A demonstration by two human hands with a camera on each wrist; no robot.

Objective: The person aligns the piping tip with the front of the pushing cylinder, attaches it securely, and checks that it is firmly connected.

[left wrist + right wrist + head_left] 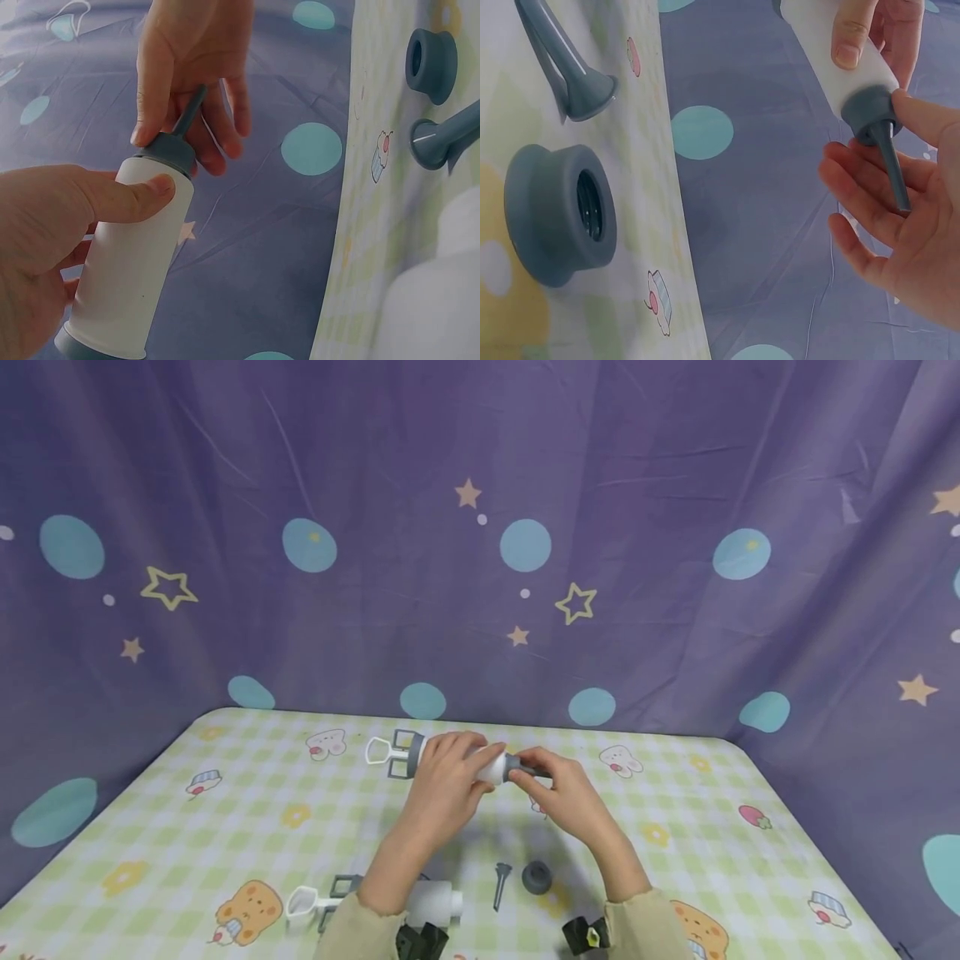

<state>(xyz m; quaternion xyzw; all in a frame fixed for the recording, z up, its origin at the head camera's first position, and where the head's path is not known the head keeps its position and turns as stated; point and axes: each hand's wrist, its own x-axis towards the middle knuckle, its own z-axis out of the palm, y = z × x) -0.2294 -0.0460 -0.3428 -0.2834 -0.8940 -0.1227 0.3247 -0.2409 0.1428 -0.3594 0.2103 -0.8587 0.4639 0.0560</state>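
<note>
A white plunger dispenser (pixel 492 770), much like an icing syringe, is held raised over the far part of the table. It has a grey frame handle and a white plunger loop at its left end. My left hand (pixel 444 781) grips the white barrel (pixel 131 255), thumb near the top. At the other end sits a grey collar (pixel 868 112) with a thin grey nozzle (pixel 190 112) sticking out of it. The right hand (pixel 558 792) pinches this collar between thumb and fingers, the nozzle pointing across its palm.
Nearer me on the checked tablecloth (pixel 247 810) lie a loose grey nozzle (pixel 502 887) and a grey ring cap (pixel 536 877). A second white dispenser (pixel 432 903) lies to their left, partly behind my left forearm. A purple curtain (pixel 420 610) hangs behind the table.
</note>
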